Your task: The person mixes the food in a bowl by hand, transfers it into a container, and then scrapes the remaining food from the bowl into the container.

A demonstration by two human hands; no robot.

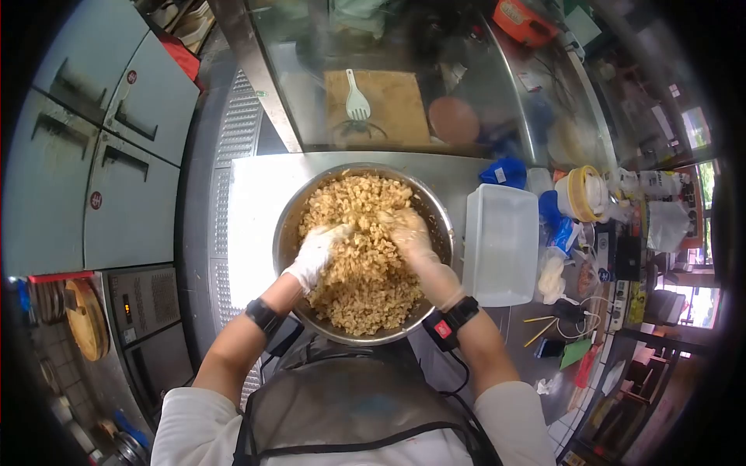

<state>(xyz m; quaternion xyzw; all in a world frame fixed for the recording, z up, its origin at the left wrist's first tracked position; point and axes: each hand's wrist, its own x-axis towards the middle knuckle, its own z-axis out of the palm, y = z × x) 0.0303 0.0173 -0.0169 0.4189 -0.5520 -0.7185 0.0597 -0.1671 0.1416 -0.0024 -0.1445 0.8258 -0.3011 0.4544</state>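
Observation:
A large round steel bowl (pixel 285 247) stands on a steel work table (pixel 247 210), filled with a crumbly, light brown chopped mixture (pixel 369 299). Gloved in white, my left hand (pixel 320 250) reaches into the mixture at the bowl's left side, its fingers curled and partly covered. My right hand (pixel 412 239), in a clear glove, is in the mixture at the right side; its fingers are blurred and partly buried. Loose pieces lie heaped between both hands. Whether either hand grips a handful cannot be made out.
Right of the bowl sits a white plastic tub (pixel 502 245). Farther right are a yellow-rimmed container (pixel 583 194), blue bags, cables and a phone (pixel 549 348). Behind the bowl, a wooden board (pixel 404 101) bears a white slotted spatula (pixel 357 101). Steel cabinets (pixel 132 206) stand at left.

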